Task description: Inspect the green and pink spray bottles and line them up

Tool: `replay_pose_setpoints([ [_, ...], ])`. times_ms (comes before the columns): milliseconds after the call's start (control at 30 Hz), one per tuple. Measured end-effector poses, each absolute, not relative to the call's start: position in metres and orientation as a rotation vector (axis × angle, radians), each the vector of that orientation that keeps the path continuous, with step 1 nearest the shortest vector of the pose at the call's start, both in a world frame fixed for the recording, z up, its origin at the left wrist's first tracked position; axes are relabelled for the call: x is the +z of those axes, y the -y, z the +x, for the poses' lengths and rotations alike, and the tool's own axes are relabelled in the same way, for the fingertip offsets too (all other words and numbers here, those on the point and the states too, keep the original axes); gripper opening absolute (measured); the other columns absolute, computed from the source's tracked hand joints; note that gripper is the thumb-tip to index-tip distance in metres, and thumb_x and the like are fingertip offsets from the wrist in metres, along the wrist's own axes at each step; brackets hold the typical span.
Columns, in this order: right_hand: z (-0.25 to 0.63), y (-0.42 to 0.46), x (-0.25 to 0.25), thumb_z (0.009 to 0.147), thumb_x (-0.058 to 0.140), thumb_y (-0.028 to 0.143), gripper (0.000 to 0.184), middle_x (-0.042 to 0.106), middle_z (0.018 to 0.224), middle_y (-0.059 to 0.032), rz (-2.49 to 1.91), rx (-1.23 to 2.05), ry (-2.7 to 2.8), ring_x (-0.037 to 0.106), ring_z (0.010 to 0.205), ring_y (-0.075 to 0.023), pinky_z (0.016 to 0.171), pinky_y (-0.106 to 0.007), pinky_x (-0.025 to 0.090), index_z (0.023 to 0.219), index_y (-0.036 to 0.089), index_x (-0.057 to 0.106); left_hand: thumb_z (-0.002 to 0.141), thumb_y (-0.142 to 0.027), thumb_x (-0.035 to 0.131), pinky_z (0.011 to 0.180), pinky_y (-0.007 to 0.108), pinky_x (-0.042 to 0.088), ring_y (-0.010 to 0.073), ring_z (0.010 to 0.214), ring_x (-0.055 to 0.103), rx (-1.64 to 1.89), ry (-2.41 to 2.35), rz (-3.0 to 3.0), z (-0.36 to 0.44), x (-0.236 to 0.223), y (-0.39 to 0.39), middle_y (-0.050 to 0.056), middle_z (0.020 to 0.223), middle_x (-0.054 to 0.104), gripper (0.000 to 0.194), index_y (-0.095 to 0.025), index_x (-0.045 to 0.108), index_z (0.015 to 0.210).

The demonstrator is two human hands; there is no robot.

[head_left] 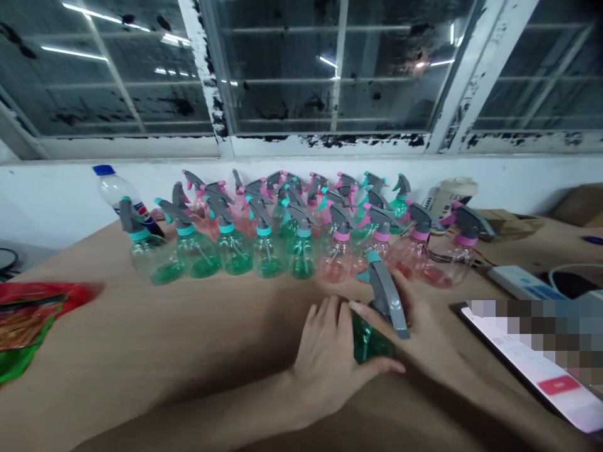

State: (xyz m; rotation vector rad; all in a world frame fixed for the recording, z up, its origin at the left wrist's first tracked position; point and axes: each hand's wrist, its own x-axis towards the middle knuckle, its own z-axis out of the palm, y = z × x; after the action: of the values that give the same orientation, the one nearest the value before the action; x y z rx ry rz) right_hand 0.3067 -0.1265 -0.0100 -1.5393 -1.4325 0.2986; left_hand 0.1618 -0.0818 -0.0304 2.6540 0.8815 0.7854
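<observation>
A green spray bottle [372, 342] with a grey and teal trigger head stands tilted between my hands at the front of the table. My left hand [327, 361] wraps the left side of its body, thumb along the near side. Around the neck, just under the trigger head, closes my right hand [419, 320], its fingers partly hidden behind the head. Behind them are rows of similar spray bottles: green ones with teal collars [235, 251] on the left, and pink ones with pink collars [336, 257] toward the right.
A phone or tablet [527, 370] lies at the right, near a white power strip [522, 282]. A soda bottle [117, 191] and a red and green snack bag [32, 320] are at the left. A beige container [455, 191] stands by the wall below the windows.
</observation>
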Motion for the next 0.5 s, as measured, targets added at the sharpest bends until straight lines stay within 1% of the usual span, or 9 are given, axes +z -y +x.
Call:
replay_pose_setpoints([
  [67,0.307,0.130,-0.008,0.078,0.057,0.035,0.023,0.060,0.073,-0.0001,-1.521,0.327,1.409,0.061,0.069,-0.0213,0.063,-0.037,0.052,0.097,0.025,0.050,0.066,-0.077,0.050,0.084,0.056,0.042,0.0342,0.097,0.053,0.774,-0.814,2.667,0.161,-0.034,0.086,0.016,0.104,0.056,0.082,-0.011,0.049,0.114],
  [133,0.310,0.131,-0.008,0.078,0.052,0.028,0.010,0.055,0.068,0.0018,-1.489,0.340,1.422,0.058,0.065,-0.0182,0.060,-0.033,0.050,0.087,0.025,0.049,0.071,-0.075,0.048,0.088,0.056,0.039,0.0343,0.103,0.051,0.714,-0.699,2.683,0.155,-0.037,0.087,0.016,0.112,0.053,0.083,-0.013,0.041,0.125],
  [200,0.314,0.131,-0.007,0.075,0.050,0.023,0.009,0.052,0.067,0.0032,-1.453,0.359,1.445,0.054,0.059,-0.0151,0.057,-0.030,0.049,0.084,0.024,0.047,0.078,-0.067,0.048,0.090,0.053,0.038,0.0321,0.107,0.048,0.636,-0.594,2.669,0.147,-0.039,0.084,0.015,0.118,0.050,0.075,-0.017,0.032,0.132],
  [267,0.316,0.130,-0.006,0.073,0.049,0.020,0.013,0.048,0.063,0.0049,-1.428,0.383,1.476,0.049,0.052,-0.0124,0.049,-0.026,0.045,0.085,0.025,0.046,0.086,-0.056,0.048,0.093,0.048,0.038,0.0286,0.110,0.047,0.581,-0.535,2.633,0.138,-0.042,0.076,0.012,0.122,0.048,0.062,-0.020,0.029,0.133],
  [333,0.318,0.128,-0.004,0.073,0.048,0.019,0.013,0.044,0.058,0.0060,-1.411,0.404,1.514,0.044,0.045,-0.0112,0.041,-0.023,0.039,0.085,0.026,0.046,0.091,-0.048,0.045,0.095,0.046,0.038,0.0267,0.114,0.045,0.588,-0.556,2.617,0.129,-0.048,0.065,0.011,0.124,0.046,0.051,-0.021,0.030,0.132],
  [400,0.319,0.125,-0.002,0.074,0.047,0.020,0.010,0.041,0.054,0.0062,-1.391,0.399,1.549,0.042,0.042,-0.0108,0.036,-0.022,0.035,0.081,0.026,0.046,0.093,-0.040,0.044,0.096,0.047,0.037,0.0261,0.116,0.044,0.612,-0.640,2.637,0.122,-0.055,0.052,0.011,0.126,0.045,0.044,-0.022,0.031,0.130],
  [500,0.319,0.120,-0.001,0.075,0.046,0.021,0.006,0.041,0.051,0.0063,-1.378,0.378,1.615,0.041,0.039,-0.0104,0.035,-0.022,0.034,0.077,0.026,0.047,0.091,-0.030,0.047,0.095,0.048,0.037,0.0265,0.116,0.044,0.651,-0.778,2.681,0.116,-0.067,0.035,0.010,0.125,0.046,0.039,-0.023,0.035,0.128],
])
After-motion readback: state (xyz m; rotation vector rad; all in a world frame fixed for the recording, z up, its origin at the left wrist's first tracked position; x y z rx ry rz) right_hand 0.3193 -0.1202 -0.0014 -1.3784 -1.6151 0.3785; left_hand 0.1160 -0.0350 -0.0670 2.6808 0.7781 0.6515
